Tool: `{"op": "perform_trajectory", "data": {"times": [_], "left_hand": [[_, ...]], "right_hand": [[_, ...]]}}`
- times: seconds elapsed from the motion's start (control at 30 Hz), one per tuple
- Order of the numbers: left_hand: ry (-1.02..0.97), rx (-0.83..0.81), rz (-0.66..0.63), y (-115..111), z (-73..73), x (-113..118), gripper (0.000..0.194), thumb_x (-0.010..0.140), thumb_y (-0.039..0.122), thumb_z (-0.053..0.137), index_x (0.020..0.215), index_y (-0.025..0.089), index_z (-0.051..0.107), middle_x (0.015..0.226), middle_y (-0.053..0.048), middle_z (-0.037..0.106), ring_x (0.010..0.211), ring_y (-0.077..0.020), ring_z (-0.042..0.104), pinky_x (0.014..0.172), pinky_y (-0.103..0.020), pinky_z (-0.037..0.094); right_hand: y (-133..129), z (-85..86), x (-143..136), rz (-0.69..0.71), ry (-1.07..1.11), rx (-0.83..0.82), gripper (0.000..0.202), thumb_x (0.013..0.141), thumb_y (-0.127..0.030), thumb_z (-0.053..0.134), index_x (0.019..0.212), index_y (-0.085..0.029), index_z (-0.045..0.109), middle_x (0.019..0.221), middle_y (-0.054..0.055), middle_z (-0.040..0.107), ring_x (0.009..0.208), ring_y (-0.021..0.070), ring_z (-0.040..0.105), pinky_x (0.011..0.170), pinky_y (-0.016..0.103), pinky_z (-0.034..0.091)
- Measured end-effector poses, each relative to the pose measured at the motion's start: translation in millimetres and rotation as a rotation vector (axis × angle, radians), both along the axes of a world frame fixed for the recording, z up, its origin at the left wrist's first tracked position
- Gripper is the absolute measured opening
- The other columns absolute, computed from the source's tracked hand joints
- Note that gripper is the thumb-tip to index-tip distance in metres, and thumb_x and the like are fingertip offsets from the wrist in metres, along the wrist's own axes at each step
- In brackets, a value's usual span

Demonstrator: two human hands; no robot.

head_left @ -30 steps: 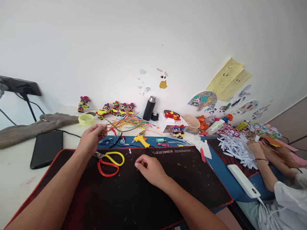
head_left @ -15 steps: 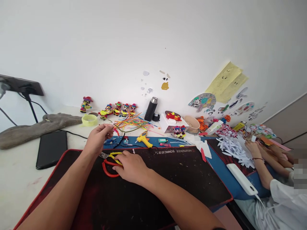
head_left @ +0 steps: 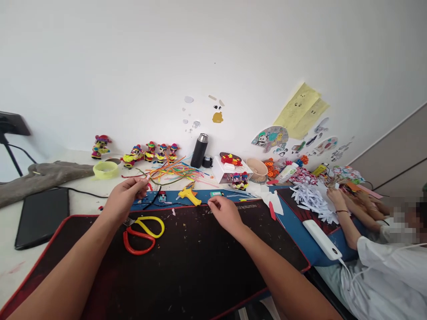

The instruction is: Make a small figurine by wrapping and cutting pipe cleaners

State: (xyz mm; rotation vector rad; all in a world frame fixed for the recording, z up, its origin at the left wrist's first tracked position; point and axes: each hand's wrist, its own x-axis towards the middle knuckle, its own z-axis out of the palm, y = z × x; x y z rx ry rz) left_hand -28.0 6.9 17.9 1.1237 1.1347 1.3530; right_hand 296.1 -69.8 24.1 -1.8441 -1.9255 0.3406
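Over the back left of the black mat [head_left: 200, 266], my left hand [head_left: 128, 195] is closed in a pinch on something small that I cannot make out. Scissors [head_left: 144, 235] with one red and one yellow handle lie on the mat, their blades partly hidden by my left wrist. My right hand [head_left: 226, 213] hovers over the mat's back edge with its fingers drawn together; what is between them, if anything, is too small to tell. Between the hands is a yellow glue gun [head_left: 190, 195]. Colourful pipe cleaners [head_left: 180, 171] are piled behind it.
A black phone [head_left: 42, 218] and driftwood [head_left: 50, 175] are at the left. Small figures [head_left: 150, 152], a dark flask [head_left: 199, 151] and a white box [head_left: 222, 173] stand by the wall. At the right, another person's hands work beside white paper strips [head_left: 313, 202] and a white power bank [head_left: 322, 239].
My right hand has let go of the scissors, which now lie on the mat, and has moved right. My left hand keeps its pinch. The whole view has shifted slightly.
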Motion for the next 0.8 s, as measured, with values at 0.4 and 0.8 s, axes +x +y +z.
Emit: {"op": "perform_trajectory", "data": {"times": [0.4,0.8], "left_hand": [[0.127,-0.042,-0.034,-5.7,5.2,7.3,0.048,0.064,0.064,0.082,0.072,0.02,0.063,0.065,0.001,0.06,0.064,-0.0164,0.048,0.061,-0.028,0.039],[0.154,-0.02,-0.099,-9.8,4.4,11.4,0.052,0.07,0.069,0.081,0.074,0.02,0.062,0.066,0.003,0.057,0.065,-0.0159,0.048,0.063,-0.028,0.039]], "right_hand": [[21.8,-9.3,32.5,-0.038,-0.253,-0.112,0.019,0.102,-0.024,0.061,0.116,-0.022,0.072,0.12,0.007,0.078,0.107,0.0233,0.071,0.081,0.03,0.045],[44.4,-10.7,27.7,-0.041,-0.365,-0.177,0.022,0.104,-0.025,0.057,0.118,-0.015,0.07,0.111,0.018,0.078,0.104,0.0312,0.072,0.081,0.034,0.043]]}}
